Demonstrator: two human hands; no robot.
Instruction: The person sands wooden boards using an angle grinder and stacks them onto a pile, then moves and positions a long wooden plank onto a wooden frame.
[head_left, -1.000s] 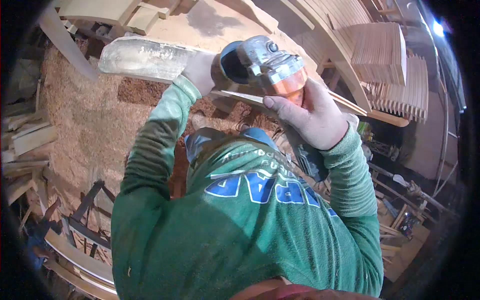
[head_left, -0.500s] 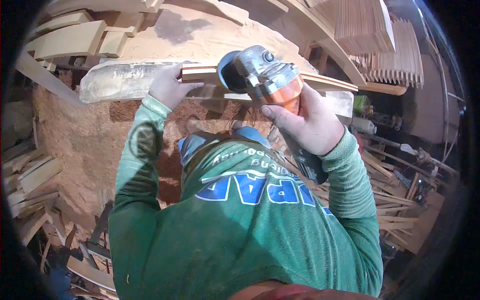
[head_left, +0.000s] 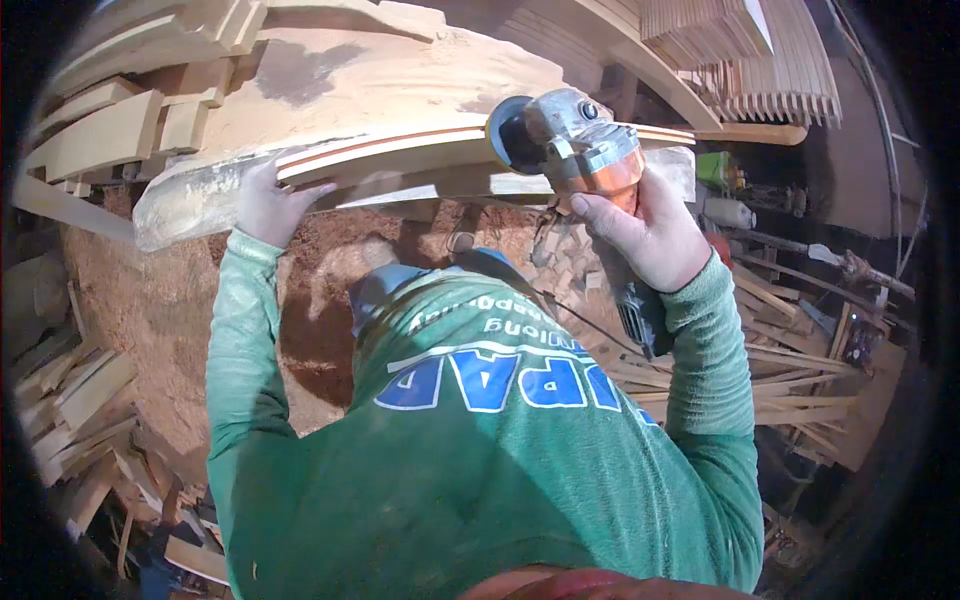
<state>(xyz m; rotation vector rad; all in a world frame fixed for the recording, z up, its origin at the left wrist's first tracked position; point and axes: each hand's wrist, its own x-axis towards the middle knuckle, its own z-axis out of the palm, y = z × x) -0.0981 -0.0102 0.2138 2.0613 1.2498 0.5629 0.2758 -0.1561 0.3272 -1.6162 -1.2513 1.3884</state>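
Note:
A long curved wooden piece (head_left: 400,160) with a thin reddish stripe along its edge lies across a dusty, whitish bench beam (head_left: 190,204). Around its left end, my left hand (head_left: 272,203) is closed, with the thumb below the edge. My right hand (head_left: 655,225) grips an orange and grey angle grinder (head_left: 592,150) around its neck. The grinder's round disc (head_left: 513,135) is at the upper edge of the wood, right of the middle. Whether the disc touches the wood cannot be made out. The wood continues to the right behind the grinder.
Cut boards (head_left: 105,140) are piled at the upper left. Stacked slatted pieces (head_left: 710,35) stand at the upper right. Scrap wood lies on both sides of the sawdust-covered floor (head_left: 150,330). A black cord runs below the grinder.
My left hand has moved left, and more of the wooden piece shows between it and the grinder. My right hand and the grinder have shifted slightly right.

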